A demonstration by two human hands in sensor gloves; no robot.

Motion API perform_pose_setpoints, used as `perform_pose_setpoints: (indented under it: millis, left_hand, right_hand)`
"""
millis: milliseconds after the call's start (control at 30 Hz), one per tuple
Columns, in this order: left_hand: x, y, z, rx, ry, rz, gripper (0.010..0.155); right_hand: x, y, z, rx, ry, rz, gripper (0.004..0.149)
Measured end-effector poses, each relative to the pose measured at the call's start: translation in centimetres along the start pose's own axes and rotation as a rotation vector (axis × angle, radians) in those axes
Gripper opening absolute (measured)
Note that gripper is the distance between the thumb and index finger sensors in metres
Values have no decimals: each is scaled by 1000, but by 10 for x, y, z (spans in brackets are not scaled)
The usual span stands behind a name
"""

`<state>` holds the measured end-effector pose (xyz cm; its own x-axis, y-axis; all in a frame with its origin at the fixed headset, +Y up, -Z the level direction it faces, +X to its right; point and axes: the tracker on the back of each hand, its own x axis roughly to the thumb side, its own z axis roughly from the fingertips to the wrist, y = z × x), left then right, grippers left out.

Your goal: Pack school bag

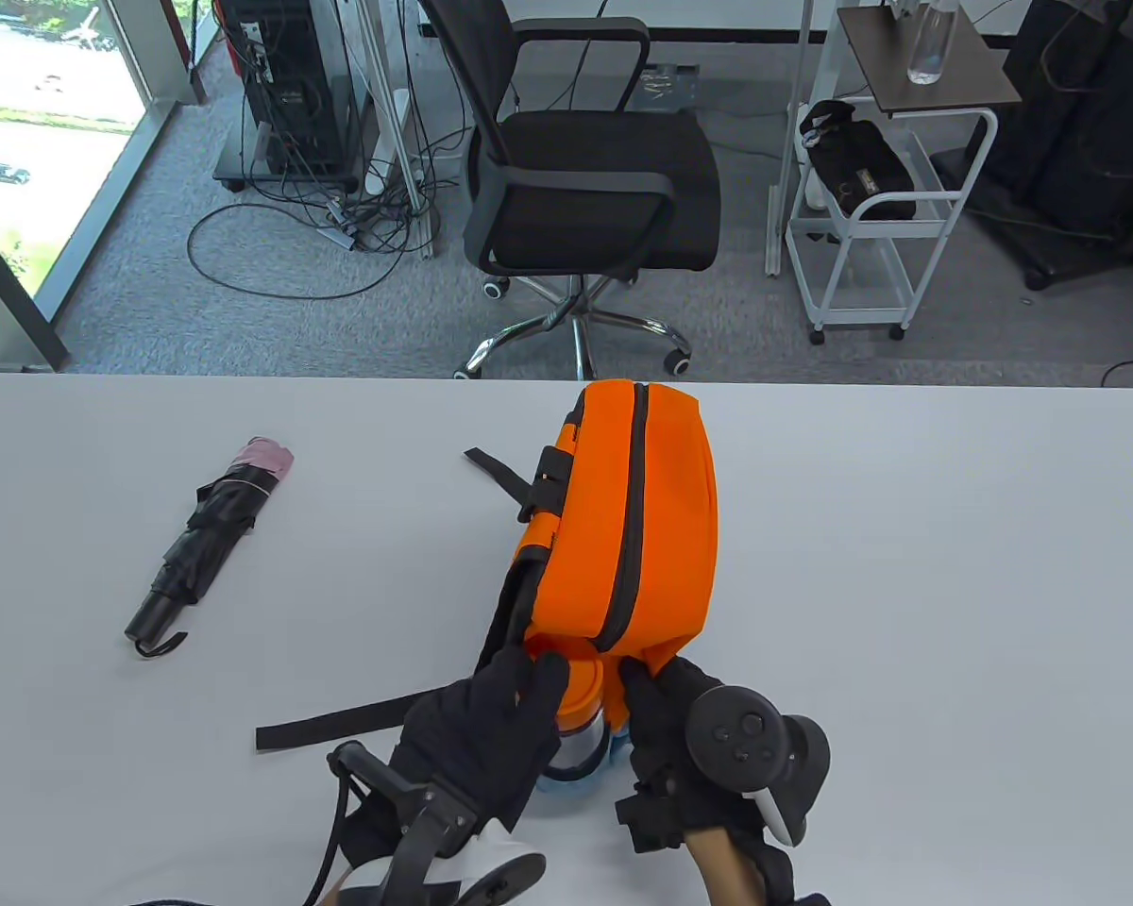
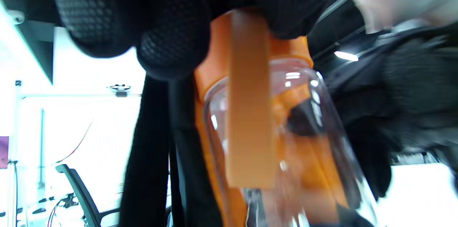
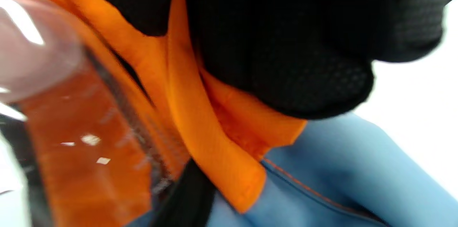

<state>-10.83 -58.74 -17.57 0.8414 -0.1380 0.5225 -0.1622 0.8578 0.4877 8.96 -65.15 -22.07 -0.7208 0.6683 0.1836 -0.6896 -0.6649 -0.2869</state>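
An orange school bag (image 1: 642, 528) with black zipper and straps lies on the white table (image 1: 906, 566), its near end toward me. A clear bottle (image 1: 581, 731) with an orange lid (image 1: 581, 689) sticks out of that near end. My left hand (image 1: 491, 731) grips the bottle at its lid; the left wrist view shows the lid (image 2: 250, 51) under my fingers (image 2: 171, 48) and the clear body (image 2: 286, 148). My right hand (image 1: 666, 708) pinches the bag's orange fabric edge (image 3: 211, 119) beside the bottle. Light blue fabric (image 3: 340, 169) lies under the bag's edge.
A folded black umbrella (image 1: 212, 543) with a pink end lies on the table at the left. A loose black strap (image 1: 335, 725) runs left of my left hand, another (image 1: 496, 469) by the bag's far side. An office chair (image 1: 585, 179) and white cart (image 1: 873, 208) stand beyond the table.
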Motion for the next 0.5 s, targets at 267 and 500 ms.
perform_pose_setpoints:
  millis: [267, 500]
  left_hand:
    - [-68, -7, -33, -367, 139, -24, 70]
    - [-23, -11, -17, -178, 96, 12, 86]
  right_hand:
    - [-2, -22, -15, 85, -18, -210, 49]
    - [48, -75, -77, -98, -243, 438, 73]
